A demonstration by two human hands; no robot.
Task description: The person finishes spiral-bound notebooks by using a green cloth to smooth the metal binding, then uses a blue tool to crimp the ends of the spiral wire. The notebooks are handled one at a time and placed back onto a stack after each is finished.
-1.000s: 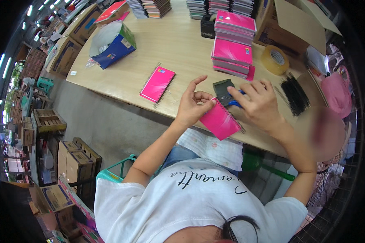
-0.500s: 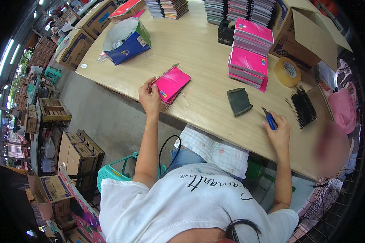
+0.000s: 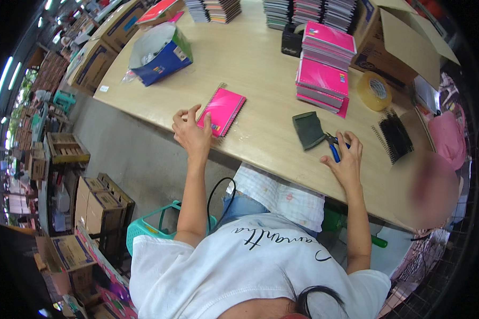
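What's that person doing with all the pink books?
A person sits at a long wooden table. The left hand rests at the corner of a pink spiral notebook lying flat near the table's edge. The right hand rests on blue-handled pliers beside a dark flat pad. Behind them are stacks of pink notebooks, a tape roll, black spiral bindings and an open cardboard box.

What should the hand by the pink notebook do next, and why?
Probably slide the pink notebook closer. The left hand touches its near corner on the table, while the right hand rests on the blue-handled pliers, away from it.
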